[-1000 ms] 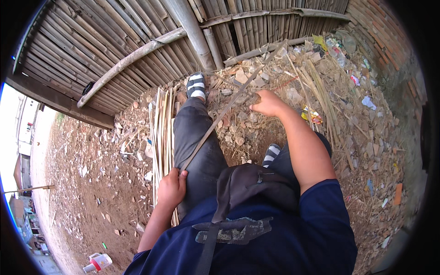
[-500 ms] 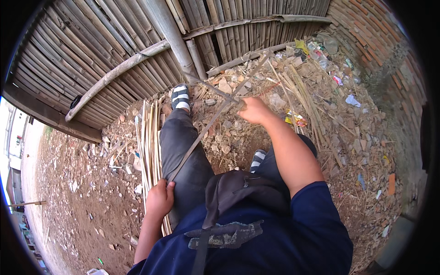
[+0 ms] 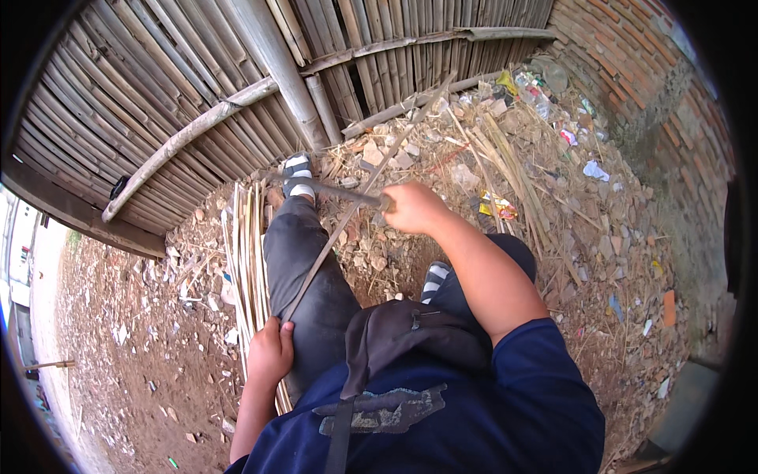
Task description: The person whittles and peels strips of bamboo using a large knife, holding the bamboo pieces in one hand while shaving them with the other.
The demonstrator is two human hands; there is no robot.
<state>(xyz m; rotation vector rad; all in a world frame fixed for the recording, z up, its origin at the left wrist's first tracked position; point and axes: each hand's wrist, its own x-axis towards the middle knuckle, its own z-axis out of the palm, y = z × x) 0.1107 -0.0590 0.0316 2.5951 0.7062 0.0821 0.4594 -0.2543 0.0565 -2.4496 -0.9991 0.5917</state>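
A long flat bamboo strip (image 3: 400, 142) slants from my left thigh up toward the bamboo wall. My left hand (image 3: 270, 349) is closed on its near end, thumb on top, beside my left leg. In my right hand (image 3: 415, 208) is the handle of a long-bladed knife (image 3: 335, 190), held out in front of me. The dark blade points left toward my left shoe and crosses the strip; whether they touch I cannot tell. A bundle of pale split bamboo strips (image 3: 251, 272) lies along the outer side of my left leg.
A bamboo wall (image 3: 181, 103) with a thick post (image 3: 284, 71) rises ahead; a brick wall (image 3: 632, 71) stands on the right. More strips (image 3: 513, 170) lie at the front right. Stones, plastic wrappers (image 3: 497, 207) and other litter cover the dirt ground.
My right hand has moved left and slightly nearer, and the knife blade has swung lower and points more to the left. My left hand keeps its hold on the strip.
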